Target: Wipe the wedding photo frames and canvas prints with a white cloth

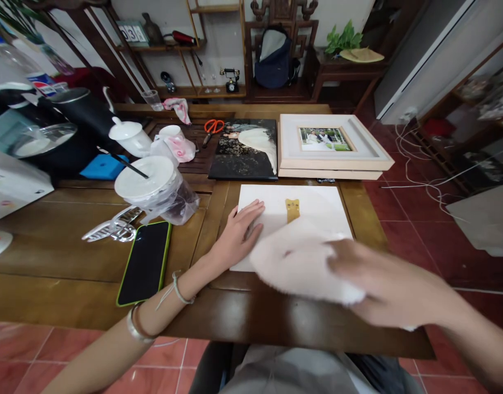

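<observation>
A white flat panel (268,197) with a small gold metal plate (292,210) on it lies on the wooden table before me. My left hand (239,232) rests on the panel's left edge, fingers outstretched and holding nothing. Above the panel's lower right part, my right hand (370,276) grips a white cloth (296,262). Both hand and cloth are smeared by motion. The cloth hides the panel's lower right area, and whether it touches the surface there I cannot tell.
Behind the panel are a dark photo panel (245,158) and stacked picture frames (329,164). Orange-handled scissors (214,127) lie beyond. On the left are a phone (145,262), a lidded cup (153,186) in a plastic bag, and a blue box (103,166).
</observation>
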Action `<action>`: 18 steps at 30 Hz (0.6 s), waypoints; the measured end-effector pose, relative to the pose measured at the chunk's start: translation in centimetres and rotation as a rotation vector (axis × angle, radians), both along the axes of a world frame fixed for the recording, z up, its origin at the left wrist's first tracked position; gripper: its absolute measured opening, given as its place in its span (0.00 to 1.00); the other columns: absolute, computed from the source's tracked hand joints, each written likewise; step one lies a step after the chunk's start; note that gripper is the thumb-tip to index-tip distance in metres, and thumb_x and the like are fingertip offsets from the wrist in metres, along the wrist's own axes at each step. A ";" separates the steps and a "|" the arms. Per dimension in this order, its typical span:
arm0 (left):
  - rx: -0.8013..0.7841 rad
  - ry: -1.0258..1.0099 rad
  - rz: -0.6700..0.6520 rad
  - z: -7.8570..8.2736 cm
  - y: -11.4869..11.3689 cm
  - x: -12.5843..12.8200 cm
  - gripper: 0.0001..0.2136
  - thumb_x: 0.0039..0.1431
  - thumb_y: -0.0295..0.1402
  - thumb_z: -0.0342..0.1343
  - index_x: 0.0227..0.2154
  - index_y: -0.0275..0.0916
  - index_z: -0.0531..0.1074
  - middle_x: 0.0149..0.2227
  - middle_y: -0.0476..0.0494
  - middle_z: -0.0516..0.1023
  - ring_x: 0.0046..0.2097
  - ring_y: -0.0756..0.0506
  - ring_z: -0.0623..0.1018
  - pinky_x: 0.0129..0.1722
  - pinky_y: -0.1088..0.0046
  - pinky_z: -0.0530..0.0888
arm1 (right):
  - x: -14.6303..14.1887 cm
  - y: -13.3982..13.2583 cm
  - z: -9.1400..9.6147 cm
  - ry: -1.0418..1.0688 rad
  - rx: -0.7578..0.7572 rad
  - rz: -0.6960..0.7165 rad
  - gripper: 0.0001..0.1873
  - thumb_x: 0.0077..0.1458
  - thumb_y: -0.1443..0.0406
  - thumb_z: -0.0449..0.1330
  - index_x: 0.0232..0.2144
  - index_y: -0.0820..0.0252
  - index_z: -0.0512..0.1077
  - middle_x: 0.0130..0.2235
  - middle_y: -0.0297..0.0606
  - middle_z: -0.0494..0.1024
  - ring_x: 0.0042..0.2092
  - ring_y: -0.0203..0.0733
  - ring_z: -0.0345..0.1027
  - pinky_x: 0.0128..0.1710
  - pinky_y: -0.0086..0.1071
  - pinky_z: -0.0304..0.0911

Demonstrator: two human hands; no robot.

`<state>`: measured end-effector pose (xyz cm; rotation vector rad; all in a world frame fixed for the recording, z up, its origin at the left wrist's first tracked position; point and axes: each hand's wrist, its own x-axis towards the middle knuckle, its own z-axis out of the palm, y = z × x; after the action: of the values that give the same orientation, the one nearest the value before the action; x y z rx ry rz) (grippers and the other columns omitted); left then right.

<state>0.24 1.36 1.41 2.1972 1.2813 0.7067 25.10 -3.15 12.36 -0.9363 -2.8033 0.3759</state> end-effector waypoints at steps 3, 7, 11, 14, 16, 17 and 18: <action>0.011 0.021 0.000 -0.2 0.0 0.0 0.18 0.64 0.30 0.45 0.56 0.42 0.64 0.62 0.38 0.65 0.65 0.41 0.61 0.63 0.48 0.51 | 1.1 2.6 0.9 0.189 0.158 -0.073 0.08 0.45 0.73 0.49 0.23 0.55 0.62 0.21 0.32 0.66 0.23 0.38 0.61 0.24 0.32 0.58; 0.028 0.031 0.007 -0.3 0.0 0.0 0.19 0.64 0.30 0.45 0.57 0.42 0.63 0.62 0.40 0.66 0.65 0.42 0.62 0.63 0.49 0.51 | -1.4 7.1 0.5 0.196 0.184 -0.076 0.07 0.47 0.73 0.49 0.26 0.56 0.62 0.24 0.31 0.66 0.26 0.38 0.60 0.26 0.31 0.54; 0.061 0.039 -0.001 -0.5 0.1 -0.1 0.17 0.64 0.31 0.46 0.56 0.42 0.64 0.59 0.39 0.69 0.62 0.42 0.65 0.63 0.51 0.53 | -5.5 11.0 -1.4 0.037 0.064 0.013 0.07 0.45 0.73 0.51 0.29 0.58 0.63 0.29 0.34 0.69 0.31 0.39 0.61 0.30 0.31 0.54; 0.066 0.047 0.007 -0.6 0.1 -0.1 0.17 0.65 0.32 0.46 0.56 0.42 0.64 0.59 0.39 0.69 0.62 0.42 0.66 0.63 0.51 0.54 | -6.2 12.4 -2.5 -0.022 0.020 -0.008 0.06 0.48 0.73 0.51 0.30 0.59 0.64 0.29 0.34 0.68 0.31 0.39 0.62 0.30 0.30 0.55; 0.056 0.049 0.009 -0.5 0.1 -0.1 0.18 0.65 0.32 0.45 0.57 0.43 0.63 0.60 0.39 0.67 0.63 0.42 0.64 0.63 0.51 0.53 | -5.2 12.7 -2.7 -0.027 0.010 -0.037 0.08 0.47 0.74 0.51 0.29 0.59 0.63 0.30 0.34 0.69 0.32 0.39 0.63 0.30 0.30 0.55; 0.049 0.049 0.009 -0.5 0.1 -0.1 0.18 0.65 0.32 0.45 0.57 0.42 0.63 0.61 0.39 0.67 0.64 0.42 0.63 0.63 0.51 0.53 | -4.4 12.6 -2.6 -0.034 0.005 -0.052 0.09 0.46 0.76 0.50 0.29 0.59 0.63 0.30 0.35 0.69 0.32 0.39 0.63 0.31 0.30 0.56; 0.043 0.049 0.009 -0.5 0.0 -0.1 0.18 0.65 0.31 0.45 0.57 0.42 0.62 0.61 0.39 0.66 0.64 0.43 0.62 0.64 0.51 0.52 | -3.5 12.4 -2.5 -0.042 -0.002 -0.067 0.09 0.45 0.77 0.50 0.28 0.59 0.63 0.31 0.35 0.69 0.32 0.39 0.64 0.31 0.30 0.57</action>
<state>0.15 1.40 0.94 2.2575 1.3127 0.6935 21.64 9.26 9.89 -1.0468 -2.8012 0.3539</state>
